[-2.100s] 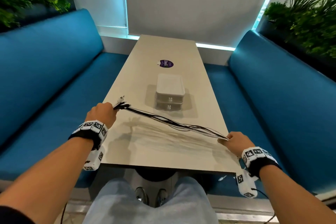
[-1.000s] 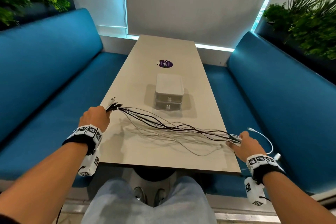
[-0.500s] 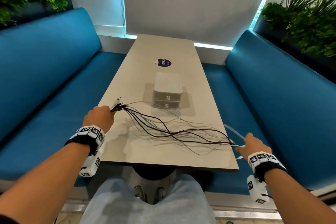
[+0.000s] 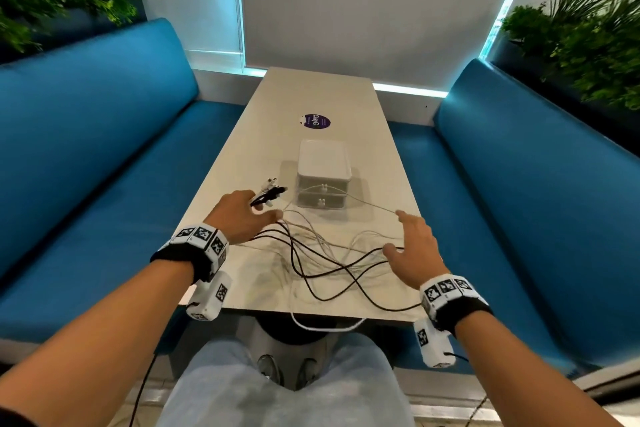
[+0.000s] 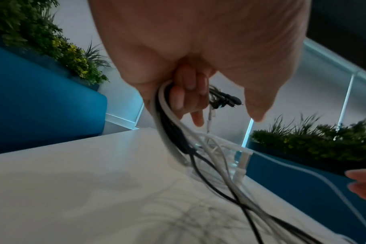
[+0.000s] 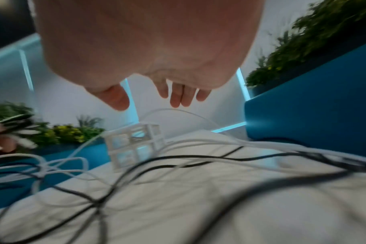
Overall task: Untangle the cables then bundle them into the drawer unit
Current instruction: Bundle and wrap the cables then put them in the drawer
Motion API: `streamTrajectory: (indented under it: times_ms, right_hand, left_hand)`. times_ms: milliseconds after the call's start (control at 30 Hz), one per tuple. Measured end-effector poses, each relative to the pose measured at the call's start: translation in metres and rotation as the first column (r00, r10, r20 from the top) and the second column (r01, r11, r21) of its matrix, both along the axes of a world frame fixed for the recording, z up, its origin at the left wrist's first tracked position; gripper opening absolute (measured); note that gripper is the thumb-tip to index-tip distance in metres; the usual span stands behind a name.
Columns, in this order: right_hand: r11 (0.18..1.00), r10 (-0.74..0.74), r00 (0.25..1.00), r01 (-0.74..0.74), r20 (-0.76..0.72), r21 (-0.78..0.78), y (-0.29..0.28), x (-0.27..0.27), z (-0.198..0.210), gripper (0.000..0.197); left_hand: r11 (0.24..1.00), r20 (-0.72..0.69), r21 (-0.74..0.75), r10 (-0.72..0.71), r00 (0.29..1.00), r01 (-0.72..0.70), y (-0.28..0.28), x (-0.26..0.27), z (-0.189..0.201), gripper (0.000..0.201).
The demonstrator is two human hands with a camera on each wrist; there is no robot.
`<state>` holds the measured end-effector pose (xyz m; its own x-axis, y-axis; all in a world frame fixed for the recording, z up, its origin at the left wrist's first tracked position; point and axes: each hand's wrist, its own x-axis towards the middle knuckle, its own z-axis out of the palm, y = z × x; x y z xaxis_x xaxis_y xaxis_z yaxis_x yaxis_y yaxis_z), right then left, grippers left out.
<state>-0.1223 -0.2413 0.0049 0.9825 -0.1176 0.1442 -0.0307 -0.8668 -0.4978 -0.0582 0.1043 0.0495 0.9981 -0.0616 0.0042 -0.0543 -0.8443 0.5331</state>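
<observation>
Several black and white cables lie in slack loops on the pale table; one white loop hangs over its near edge. My left hand grips one end of the bundle, and the plugs stick out past the fingers. The left wrist view shows my left hand curled round the cables. My right hand hovers open over the loops with fingers spread, holding nothing, as the right wrist view of the right hand confirms. The white two-drawer unit stands just beyond, both drawers closed.
A purple round sticker is on the table behind the drawer unit. Blue benches flank the table, with green plants behind them. My knees sit under the near table edge.
My right hand has let go of the cable ends and moved from the table's right edge in over the loops. The left hand shifted toward the drawer unit, and the cables went slack.
</observation>
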Motion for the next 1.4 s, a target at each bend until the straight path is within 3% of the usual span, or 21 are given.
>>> streamTrajectory:
  times_ms: [100, 200, 367, 467, 567, 633, 733, 967, 1133, 1233, 1333, 1400]
  right_hand:
    - [0.991, 0.132, 0.976, -0.128, 0.171, -0.035, 0.040, 0.004, 0.018, 0.064]
    - [0.946, 0.323, 0.922, -0.318, 0.213, -0.061, 0.081, 0.007, 0.030, 0.064]
    - [0.833, 0.553, 0.820, -0.549, 0.144, -0.071, 0.153, 0.012, 0.043, 0.097]
    - [0.861, 0.503, 0.863, -0.505, 0.042, 0.061, 0.176, 0.018, 0.038, 0.087]
    - [0.864, 0.502, 0.863, -0.504, -0.053, -0.011, 0.181, 0.024, 0.019, 0.031]
    - [0.869, 0.487, 0.872, -0.489, -0.044, -0.079, 0.179, 0.021, 0.022, 0.015]
    - [0.873, 0.449, 0.893, -0.445, -0.025, -0.199, 0.171, 0.022, 0.036, 0.015]
    - [0.939, 0.289, 0.917, -0.328, -0.276, -0.107, 0.120, 0.032, 0.049, 0.012]
    - [0.980, 0.146, 0.895, -0.188, -0.421, -0.061, 0.044, 0.013, 0.021, 0.022]
    - [0.980, 0.046, 0.927, -0.114, -0.373, -0.164, 0.018, -0.006, 0.001, 0.029]
    - [0.971, -0.067, 0.977, 0.017, -0.205, -0.238, -0.002, -0.022, -0.008, 0.022]
    - [0.964, -0.144, 0.975, 0.100, -0.168, -0.245, -0.022, -0.034, -0.014, 0.018]
  left_hand:
    - [0.985, 0.034, -0.170, -0.010, 0.999, 0.016, -0.010, -0.001, 0.011, 0.030]
    - [0.967, 0.091, -0.247, -0.044, 0.995, 0.065, -0.019, -0.007, 0.017, 0.028]
    - [0.883, 0.186, -0.439, -0.093, 0.978, 0.167, -0.037, -0.019, 0.022, 0.021]
    - [0.811, 0.179, -0.568, -0.044, 0.983, 0.140, -0.040, -0.023, 0.029, 0.019]
    - [0.780, 0.174, -0.613, -0.024, 0.984, 0.127, -0.036, -0.026, 0.034, 0.026]
    - [0.818, 0.199, -0.564, -0.003, 0.980, 0.117, -0.033, -0.026, 0.037, 0.028]
    - [0.827, 0.214, -0.561, 0.103, 0.971, 0.036, -0.031, -0.019, 0.043, 0.027]
    - [0.812, 0.248, -0.581, 0.240, 0.939, -0.054, -0.026, 0.002, 0.059, 0.025]
    - [0.763, 0.237, -0.619, 0.409, 0.881, -0.187, 0.017, 0.023, 0.061, 0.030]
    - [0.787, 0.227, -0.578, 0.407, 0.885, -0.214, 0.018, 0.019, 0.055, 0.027]
    - [0.780, 0.222, -0.585, 0.420, 0.880, -0.224, 0.013, 0.016, 0.056, 0.026]
    - [0.778, 0.248, -0.585, 0.440, 0.863, -0.229, 0.018, 0.019, 0.063, 0.026]
